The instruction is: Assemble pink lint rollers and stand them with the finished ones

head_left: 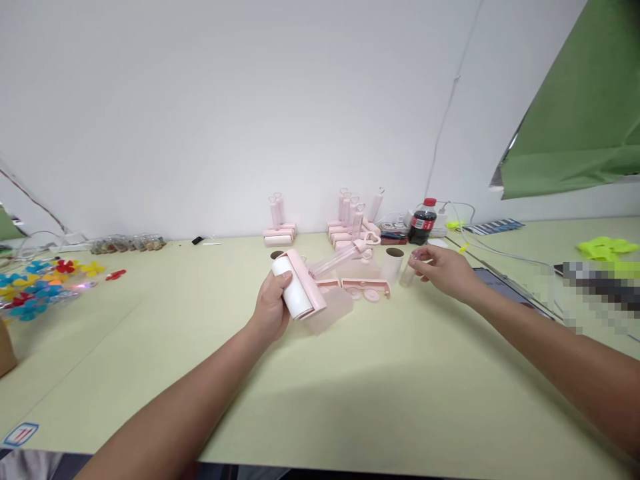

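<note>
My left hand (273, 305) is closed around a lint roller (299, 285), a white paper roll in a pink frame, held just above the pale green table (350, 393). My right hand (447, 270) reaches out to the right and pinches a small clear tube (411, 270) that stands near a white paper roll (393, 264). Between the hands lie a clear handle with a pink heart end (340, 259) and loose pink frame parts (366, 289). A clear plastic cover (330, 313) lies under the roller.
Finished pink rollers stand in two groups (280, 227) (356, 220) by the wall. A cola bottle (423, 223) and a power strip sit behind my right hand. Coloured plastic flowers (40, 287) lie far left, a tablet (500, 287) and yellow-green pieces (607, 249) to the right.
</note>
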`<state>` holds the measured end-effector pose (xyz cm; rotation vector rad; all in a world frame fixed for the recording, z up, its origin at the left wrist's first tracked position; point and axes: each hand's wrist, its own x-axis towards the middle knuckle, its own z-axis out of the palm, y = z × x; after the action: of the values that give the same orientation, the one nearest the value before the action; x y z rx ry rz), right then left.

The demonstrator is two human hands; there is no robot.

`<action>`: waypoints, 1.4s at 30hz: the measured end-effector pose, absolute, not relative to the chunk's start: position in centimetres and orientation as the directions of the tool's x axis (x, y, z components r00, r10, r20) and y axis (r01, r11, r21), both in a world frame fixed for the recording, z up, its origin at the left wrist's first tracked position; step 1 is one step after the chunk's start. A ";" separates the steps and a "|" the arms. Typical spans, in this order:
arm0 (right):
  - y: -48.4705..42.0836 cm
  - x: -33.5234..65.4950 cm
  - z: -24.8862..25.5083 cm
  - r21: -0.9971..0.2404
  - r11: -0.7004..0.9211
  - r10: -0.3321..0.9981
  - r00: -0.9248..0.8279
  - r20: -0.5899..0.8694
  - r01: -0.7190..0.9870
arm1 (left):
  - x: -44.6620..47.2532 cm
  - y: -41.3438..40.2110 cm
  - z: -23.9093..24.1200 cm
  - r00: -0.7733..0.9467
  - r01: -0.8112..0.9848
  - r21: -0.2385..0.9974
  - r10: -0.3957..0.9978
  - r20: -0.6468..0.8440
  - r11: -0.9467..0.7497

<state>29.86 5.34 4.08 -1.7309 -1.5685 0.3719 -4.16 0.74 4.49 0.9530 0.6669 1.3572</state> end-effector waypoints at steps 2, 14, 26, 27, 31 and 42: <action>5.7 29.7 3.5 -0.705 0.031 0.942 0.215 0.257 0.709 | -4.3 0.7 4.6 0.127 -0.515 0.856 0.983 0.135 -0.051; 2.7 29.7 3.9 -0.561 0.025 0.873 0.255 0.416 0.828 | -4.6 0.5 5.7 0.102 -0.515 0.854 0.985 0.141 -0.069; 1.2 17.6 4.1 -0.083 0.740 0.673 -0.733 0.100 0.668 | -5.6 1.5 6.3 0.011 -0.606 0.772 0.968 0.250 -0.193; 1.5 17.1 4.3 -0.065 0.732 0.681 -0.728 0.076 0.678 | -5.7 1.6 6.5 -0.001 -0.602 0.773 0.968 0.250 -0.200; 2.0 15.4 4.6 -0.020 0.703 0.711 -0.701 0.057 0.711 | -6.0 1.7 6.9 -0.033 -0.577 0.787 0.969 0.244 -0.218; 3.0 12.6 4.9 0.035 0.672 0.737 -0.672 0.069 0.740 | -6.2 1.8 6.7 -0.015 -0.593 0.784 0.976 0.216 -0.183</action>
<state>12.56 2.97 4.89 -1.2500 -2.8268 -0.0933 -6.21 1.82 6.72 0.8914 0.5828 1.5537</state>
